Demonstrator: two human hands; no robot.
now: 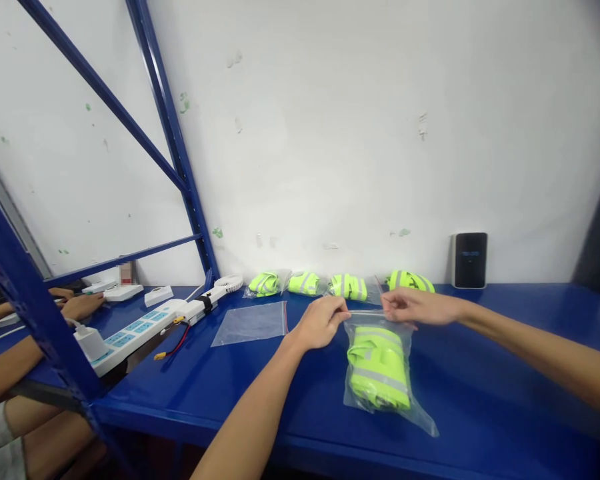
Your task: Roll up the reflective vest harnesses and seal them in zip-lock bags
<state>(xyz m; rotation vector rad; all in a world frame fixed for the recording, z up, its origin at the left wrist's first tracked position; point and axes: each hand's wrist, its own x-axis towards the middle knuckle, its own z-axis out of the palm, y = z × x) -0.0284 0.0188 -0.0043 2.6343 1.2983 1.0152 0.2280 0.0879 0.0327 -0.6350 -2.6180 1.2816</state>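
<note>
A clear zip bag (pixel 380 373) with a folded neon-yellow reflective vest inside lies on the blue table (pixel 505 373). My left hand (pixel 320 321) pinches the left end of the bag's top seal. My right hand (pixel 410 307) pinches the right end of the same seal. Both hands hold the bag's mouth stretched between them, a little above the table. An empty clear zip bag (pixel 253 322) lies flat to the left of my left hand.
Several bagged neon vests (pixel 305 283) line the wall behind my hands. A black box (pixel 469 260) stands at the back right. A white power strip (pixel 140 327), a small fan and a blue rack post (pixel 30 300) are on the left, where another person's hands (pixel 83 305) rest.
</note>
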